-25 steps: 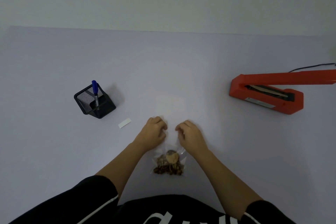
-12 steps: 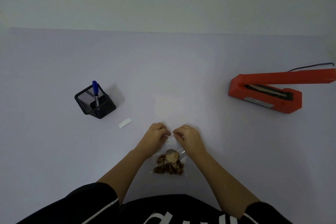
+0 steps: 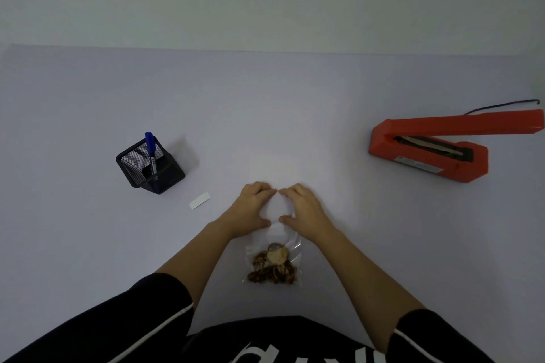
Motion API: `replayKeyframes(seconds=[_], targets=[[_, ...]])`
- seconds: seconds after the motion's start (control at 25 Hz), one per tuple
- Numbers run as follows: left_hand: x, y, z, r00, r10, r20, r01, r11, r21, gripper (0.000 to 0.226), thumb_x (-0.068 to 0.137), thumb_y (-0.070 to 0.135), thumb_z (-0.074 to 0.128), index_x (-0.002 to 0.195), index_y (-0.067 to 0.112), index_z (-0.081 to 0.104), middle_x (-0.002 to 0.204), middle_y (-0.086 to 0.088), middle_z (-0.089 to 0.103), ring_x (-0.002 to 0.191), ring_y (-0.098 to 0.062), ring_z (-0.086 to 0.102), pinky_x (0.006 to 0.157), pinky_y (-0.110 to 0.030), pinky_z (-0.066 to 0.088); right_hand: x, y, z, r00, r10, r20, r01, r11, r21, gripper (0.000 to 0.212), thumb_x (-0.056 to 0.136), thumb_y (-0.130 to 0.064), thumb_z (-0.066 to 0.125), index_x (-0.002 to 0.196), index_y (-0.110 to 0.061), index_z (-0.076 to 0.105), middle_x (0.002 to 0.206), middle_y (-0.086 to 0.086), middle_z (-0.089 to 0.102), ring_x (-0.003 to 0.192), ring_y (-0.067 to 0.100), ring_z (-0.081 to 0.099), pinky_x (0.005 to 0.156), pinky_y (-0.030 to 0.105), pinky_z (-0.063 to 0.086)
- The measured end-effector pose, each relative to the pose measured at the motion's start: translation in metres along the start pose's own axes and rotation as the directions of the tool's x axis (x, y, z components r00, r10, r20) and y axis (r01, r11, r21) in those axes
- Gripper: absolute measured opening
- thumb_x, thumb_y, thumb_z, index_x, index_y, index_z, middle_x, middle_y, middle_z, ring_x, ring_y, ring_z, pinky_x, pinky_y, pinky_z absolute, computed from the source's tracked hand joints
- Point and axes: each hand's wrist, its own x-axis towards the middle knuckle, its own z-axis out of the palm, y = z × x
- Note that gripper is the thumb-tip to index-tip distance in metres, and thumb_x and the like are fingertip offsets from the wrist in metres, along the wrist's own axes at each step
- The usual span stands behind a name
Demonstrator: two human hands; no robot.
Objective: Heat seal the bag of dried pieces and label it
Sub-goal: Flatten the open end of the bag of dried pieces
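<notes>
One each: bag [image 3: 293, 247], sealer [image 3: 466, 166], label [image 3: 199, 200], pen [image 3: 150, 146] (holder [image 3: 165, 177] too).

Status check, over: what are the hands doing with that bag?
Left hand and right hand hold bag by its top. Sealer off right, arm up. Nothing between them.
</notes>
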Motion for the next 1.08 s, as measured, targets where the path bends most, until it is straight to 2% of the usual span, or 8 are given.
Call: replayKeyframes(seconds=[0.2,0.28,0.36,0.48,0.52,0.64,0.84,1.08], targets=[[0.010,0.001,-0.008,0.997,-0.054,0.051,0.050,0.996,0.080,0.099,0.067,0.033,0.079,0.143,0.010,0.021,0.143,-0.009,0.023,0.129,-0.027,0.021,0.108,-0.032,0.025,0.013,-0.005,-0.015,0.995,0.054,0.084,-0.044,0.992,-0.120,0.092,0.067,-0.033,0.079,0.140,-0.011,0.027,0.135,0.009,0.036,0.122,0.027,0.037,0.101,0.040,0.037],[0.011,0.001,-0.008,0.998,-0.055,0.038,0.051,0.993,0.102,0.101,0.064,0.034,0.080,0.142,0.010,0.021,0.142,-0.009,0.023,0.128,-0.028,0.023,0.106,-0.033,0.027,0.014,-0.006,-0.017,0.994,0.069,0.086,-0.055,0.986,-0.155,0.096,0.067,-0.034,0.079,0.141,-0.011,0.023,0.137,0.009,0.034,0.124,0.027,0.035,0.101,0.040,0.036],[0.008,0.001,-0.004,1.000,-0.025,0.004,0.025,0.993,0.112,0.094,0.066,0.033,0.078,0.140,0.010,0.025,0.140,-0.010,0.028,0.125,-0.027,0.027,0.105,-0.034,0.030,0.009,-0.006,-0.011,0.997,0.056,0.047,-0.049,0.989,-0.140,0.086,0.070,-0.030,0.077,0.138,-0.011,0.029,0.134,0.008,0.037,0.122,0.026,0.037,0.100,0.039,0.035],[0.002,0.000,0.003,1.000,0.019,-0.020,-0.017,0.993,0.113,0.077,0.071,0.031,0.074,0.135,0.011,0.035,0.134,-0.009,0.036,0.119,-0.025,0.032,0.104,-0.037,0.035,-0.001,-0.006,0.000,1.000,0.006,-0.002,-0.006,0.995,-0.103,0.056,0.076,-0.023,0.071,0.126,-0.017,0.046,0.125,0.003,0.044,0.118,0.023,0.042,0.094,0.036,0.037],[0.002,0.000,0.003,1.000,0.018,-0.013,-0.016,0.993,0.117,0.078,0.071,0.031,0.074,0.135,0.012,0.035,0.134,-0.009,0.035,0.119,-0.025,0.031,0.103,-0.036,0.035,-0.001,-0.006,0.000,1.000,0.000,-0.002,0.000,0.994,-0.106,0.054,0.077,-0.022,0.070,0.125,-0.019,0.047,0.125,0.001,0.044,0.118,0.022,0.042,0.094,0.037,0.036],[0.011,-0.001,-0.005,1.000,-0.001,0.027,-0.004,0.986,0.166,0.094,0.065,0.036,0.079,0.140,0.011,0.027,0.139,-0.009,0.029,0.124,-0.027,0.028,0.104,-0.035,0.032,0.008,-0.009,-0.007,0.998,0.013,0.057,-0.002,0.984,-0.180,0.071,0.074,-0.027,0.072,0.134,-0.020,0.037,0.135,0.000,0.037,0.123,0.022,0.036,0.096,0.038,0.032],[0.023,0.004,-0.014,0.998,-0.051,0.037,0.034,0.931,0.364,0.116,0.056,0.050,0.081,0.143,0.010,0.016,0.146,-0.010,0.022,0.130,-0.029,0.025,0.106,-0.038,0.031,0.025,-0.013,-0.023,0.992,0.066,0.112,-0.032,0.958,-0.286,0.105,0.058,-0.040,0.082,0.141,-0.018,0.020,0.145,0.001,0.023,0.129,0.026,0.027,0.101,0.044,0.029],[0.031,0.009,-0.017,0.991,-0.131,0.010,0.114,0.889,0.443,0.128,0.049,0.056,0.081,0.144,0.010,0.009,0.147,-0.009,0.016,0.130,-0.030,0.023,0.107,-0.040,0.028,0.035,-0.017,-0.028,0.979,0.141,0.147,-0.084,0.936,-0.340,0.125,0.054,-0.042,0.085,0.145,-0.015,0.002,0.152,0.004,0.006,0.138,0.029,0.015,0.108,0.048,0.024]])
